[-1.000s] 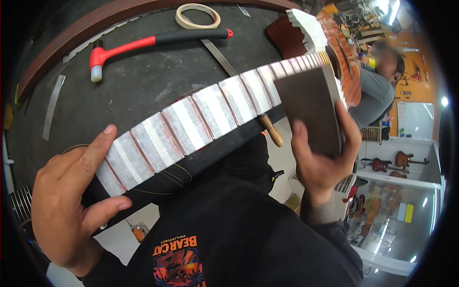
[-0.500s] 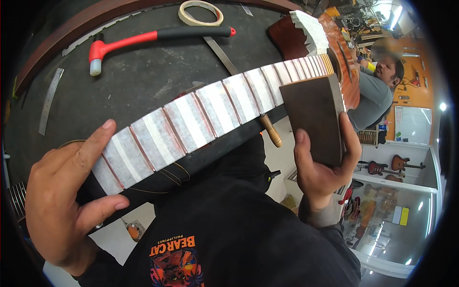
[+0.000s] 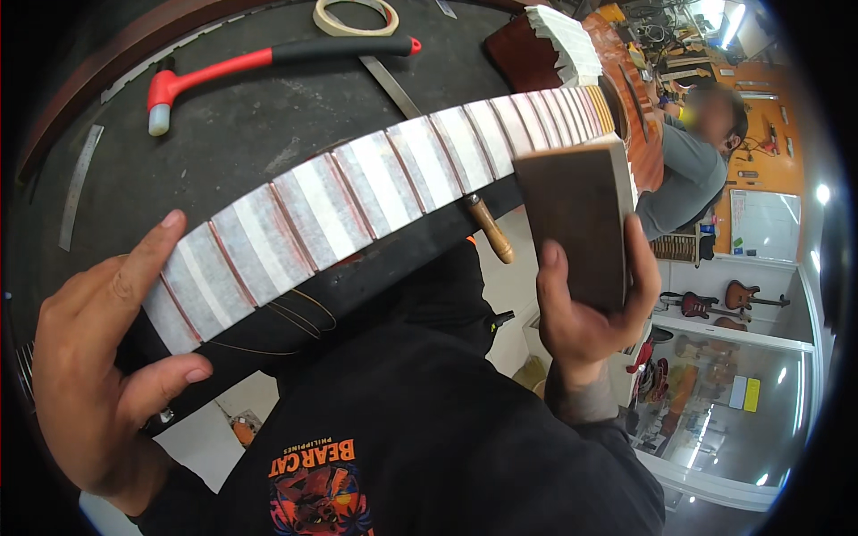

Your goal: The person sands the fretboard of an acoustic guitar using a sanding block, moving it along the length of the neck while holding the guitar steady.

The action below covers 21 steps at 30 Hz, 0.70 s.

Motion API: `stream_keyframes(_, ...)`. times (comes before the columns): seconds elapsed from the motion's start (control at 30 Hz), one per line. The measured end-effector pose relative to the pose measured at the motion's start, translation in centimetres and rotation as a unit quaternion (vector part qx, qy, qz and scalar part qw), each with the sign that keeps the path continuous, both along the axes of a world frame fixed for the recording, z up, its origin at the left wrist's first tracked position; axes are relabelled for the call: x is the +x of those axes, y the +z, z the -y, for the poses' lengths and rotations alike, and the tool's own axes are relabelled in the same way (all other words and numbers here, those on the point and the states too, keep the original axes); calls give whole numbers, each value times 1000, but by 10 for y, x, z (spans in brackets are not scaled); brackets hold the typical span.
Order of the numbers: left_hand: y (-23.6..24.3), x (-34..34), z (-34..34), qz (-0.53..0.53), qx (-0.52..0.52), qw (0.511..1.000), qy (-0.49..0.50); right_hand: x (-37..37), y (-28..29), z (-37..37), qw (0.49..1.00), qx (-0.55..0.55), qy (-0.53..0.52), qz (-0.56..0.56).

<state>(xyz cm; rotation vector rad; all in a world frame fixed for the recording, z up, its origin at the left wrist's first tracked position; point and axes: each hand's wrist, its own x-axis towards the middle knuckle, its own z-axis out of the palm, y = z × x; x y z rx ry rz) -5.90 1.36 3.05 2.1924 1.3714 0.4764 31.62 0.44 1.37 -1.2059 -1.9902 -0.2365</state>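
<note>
A guitar neck point(image 3: 375, 192) runs across the dark workbench, its fretboard covered in strips of white tape with the reddish frets left bare. My left hand point(image 3: 98, 366) rests at the near end of the neck, forefinger along its upper edge and thumb below, fingers apart. My right hand point(image 3: 581, 313) is shut on a dark brown rectangular block point(image 3: 572, 223), held upright just off the neck's right part. The reddish guitar body point(image 3: 572, 62) lies at the far right, with white tape on it. Loose strings point(image 3: 286, 317) curl below the neck.
On the workbench point(image 3: 232, 125) lie a red-handled hammer point(image 3: 268, 58), a roll of masking tape point(image 3: 355, 15), a steel ruler point(image 3: 80, 183) at left and a wooden-handled tool point(image 3: 490, 234) under the neck. Another person point(image 3: 693, 170) is at the right. Guitars point(image 3: 715, 299) stand on a shelf beyond.
My right hand has shifted the block slightly down and right. My left hand stays at the neck's near end.
</note>
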Motion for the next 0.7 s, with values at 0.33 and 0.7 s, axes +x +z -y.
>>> stream_keyframes(0.33, 13, 6, 4, -49, -107, 989, 94, -8, -18, -7, 998, 43, -15, -41)
stream_keyframes(0.7, 19, 8, 5, -74, -138, 983, 99, -48, 25, -104, 999, -31, 27, 25)
